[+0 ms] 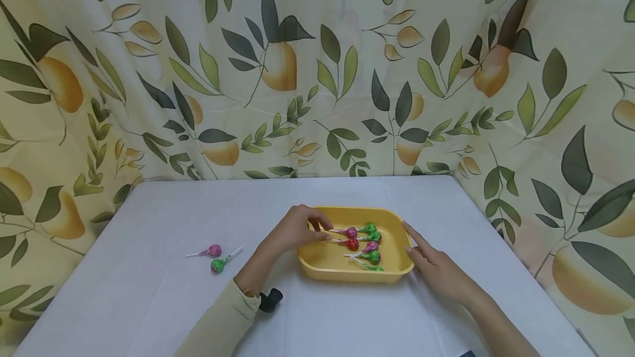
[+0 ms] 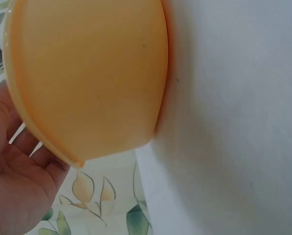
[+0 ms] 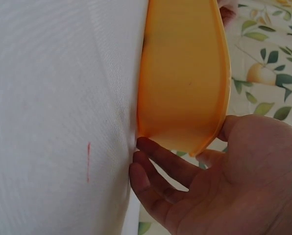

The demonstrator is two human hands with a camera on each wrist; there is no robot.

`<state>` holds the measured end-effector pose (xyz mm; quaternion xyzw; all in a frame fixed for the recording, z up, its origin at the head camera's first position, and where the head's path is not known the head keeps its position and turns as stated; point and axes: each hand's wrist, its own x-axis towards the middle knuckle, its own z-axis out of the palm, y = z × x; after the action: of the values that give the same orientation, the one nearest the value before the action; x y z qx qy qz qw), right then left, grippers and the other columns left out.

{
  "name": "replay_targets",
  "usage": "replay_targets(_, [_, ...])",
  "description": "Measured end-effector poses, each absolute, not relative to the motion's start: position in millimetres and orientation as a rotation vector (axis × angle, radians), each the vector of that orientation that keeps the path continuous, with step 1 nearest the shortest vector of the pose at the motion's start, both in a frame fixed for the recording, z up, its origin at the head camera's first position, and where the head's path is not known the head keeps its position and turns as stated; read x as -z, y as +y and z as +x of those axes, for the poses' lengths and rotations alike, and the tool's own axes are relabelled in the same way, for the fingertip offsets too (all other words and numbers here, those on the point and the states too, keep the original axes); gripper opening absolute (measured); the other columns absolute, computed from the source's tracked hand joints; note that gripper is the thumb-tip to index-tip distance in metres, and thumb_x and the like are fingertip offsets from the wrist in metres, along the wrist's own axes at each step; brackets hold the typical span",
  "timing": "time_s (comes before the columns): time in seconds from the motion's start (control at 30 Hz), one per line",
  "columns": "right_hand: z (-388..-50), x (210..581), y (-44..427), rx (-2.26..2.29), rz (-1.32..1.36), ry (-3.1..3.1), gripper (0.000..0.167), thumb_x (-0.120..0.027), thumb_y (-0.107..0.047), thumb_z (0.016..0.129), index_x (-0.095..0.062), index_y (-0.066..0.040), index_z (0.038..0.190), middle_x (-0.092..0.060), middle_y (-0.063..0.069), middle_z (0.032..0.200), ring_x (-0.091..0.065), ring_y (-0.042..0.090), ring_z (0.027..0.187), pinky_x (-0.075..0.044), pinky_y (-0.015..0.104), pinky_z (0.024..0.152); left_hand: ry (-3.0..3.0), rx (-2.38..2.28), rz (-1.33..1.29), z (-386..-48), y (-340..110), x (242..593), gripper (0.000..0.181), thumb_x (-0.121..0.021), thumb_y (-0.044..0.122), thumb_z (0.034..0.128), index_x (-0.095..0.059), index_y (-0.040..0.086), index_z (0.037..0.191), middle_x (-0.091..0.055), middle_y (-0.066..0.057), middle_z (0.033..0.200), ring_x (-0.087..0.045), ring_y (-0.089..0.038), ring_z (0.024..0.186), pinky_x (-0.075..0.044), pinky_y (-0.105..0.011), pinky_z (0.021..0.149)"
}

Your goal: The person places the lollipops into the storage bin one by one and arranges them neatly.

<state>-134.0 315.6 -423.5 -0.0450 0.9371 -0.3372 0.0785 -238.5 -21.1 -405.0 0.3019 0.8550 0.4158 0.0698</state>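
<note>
A yellow tray (image 1: pixel 354 275) stands on the white-covered table with several wrapped lollipops inside, among them a red lollipop (image 1: pixel 351 244), a pink lollipop (image 1: pixel 350 232) and a green lollipop (image 1: pixel 369 228). My left hand (image 1: pixel 300 228) reaches over the tray's left end. Its thumb and index tips sit slightly apart at the stick ends of the red and pink lollipops. The left wrist view hides those fingertips behind the tray wall (image 2: pixel 92 78). At the tray's right end, my right hand (image 1: pixel 441 271) rests its thumb and extended fingers (image 3: pixel 170 164) against the rim and outer wall.
Left of the tray lie another pink lollipop (image 1: pixel 213 250) and another green lollipop (image 1: pixel 218 265) on the table (image 1: pixel 124 291). A leaf-and-fruit patterned curtain (image 1: pixel 317 70) hangs behind and beside the table. A black wrist camera (image 1: pixel 270 300) is by the left sleeve.
</note>
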Motion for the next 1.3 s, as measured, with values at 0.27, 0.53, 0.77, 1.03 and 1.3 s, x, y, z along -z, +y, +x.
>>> replay_targets(0.27, [-134.4, 423.2, 314.6, 1.024, -0.138, 2.806, 0.064, -0.040, -0.046, 0.112, -0.014, -0.029, 0.168, -0.061, 0.024, 0.137, -0.052, 0.046, 0.130, -0.038, 0.070, 0.102, 2.538, -1.265, 0.944, -230.5, -40.4, 399.3, 0.013, -0.086, 0.015, 0.0872, -0.080, 0.012, 0.098, -0.070, 0.012, 0.087, -0.062, -0.012, 0.081, -0.053, -0.029, 0.072])
replay_targets(0.53, [-135.2, 423.9, 313.7, 1.011, -0.143, 2.805, 0.065, -0.040, -0.046, 0.112, -0.012, -0.027, 0.168, -0.055, 0.029, 0.142, -0.045, 0.053, 0.135, -0.037, 0.073, 0.102, 2.548, -1.311, 0.963, -230.4, -70.5, 395.0, 0.015, -0.087, 0.013, 0.0855, -0.080, 0.009, 0.099, -0.072, 0.009, 0.088, -0.063, -0.014, 0.080, -0.054, -0.031, 0.071])
replay_targets(0.77, [-134.8, 423.5, 313.6, 1.007, -0.126, 2.802, 0.064, -0.038, -0.048, 0.112, -0.011, -0.030, 0.168, -0.053, 0.030, 0.145, -0.043, 0.053, 0.137, -0.034, 0.073, 0.103, 2.631, -1.276, 0.888, -229.6, -98.6, 393.9, 0.016, -0.087, 0.011, 0.0850, -0.081, 0.012, 0.100, -0.073, 0.007, 0.091, -0.062, -0.014, 0.082, -0.053, -0.034, 0.075])
replay_targets(1.03, [-135.1, 423.5, 313.3, 1.002, -0.123, 2.796, 0.066, -0.039, -0.048, 0.112, -0.012, -0.028, 0.168, -0.058, 0.027, 0.139, -0.053, 0.048, 0.128, -0.039, 0.071, 0.101, 2.687, -1.220, 0.744, -226.9, -130.5, 400.3, 0.017, -0.087, 0.013, 0.0850, -0.081, 0.014, 0.101, -0.074, 0.003, 0.096, -0.062, -0.016, 0.086, -0.052, -0.038, 0.078])
replay_targets(1.3, [-134.6, 421.9, 312.7, 1.007, -0.130, 2.797, 0.065, -0.039, -0.046, 0.112, -0.012, -0.028, 0.168, -0.059, 0.026, 0.138, -0.052, 0.048, 0.130, -0.038, 0.072, 0.101, 2.746, -1.176, 0.602, -222.9, -167.9, 410.4, 0.017, -0.086, 0.013, 0.0862, -0.081, 0.012, 0.102, -0.072, 0.003, 0.096, -0.061, -0.018, 0.088, -0.051, -0.039, 0.076])
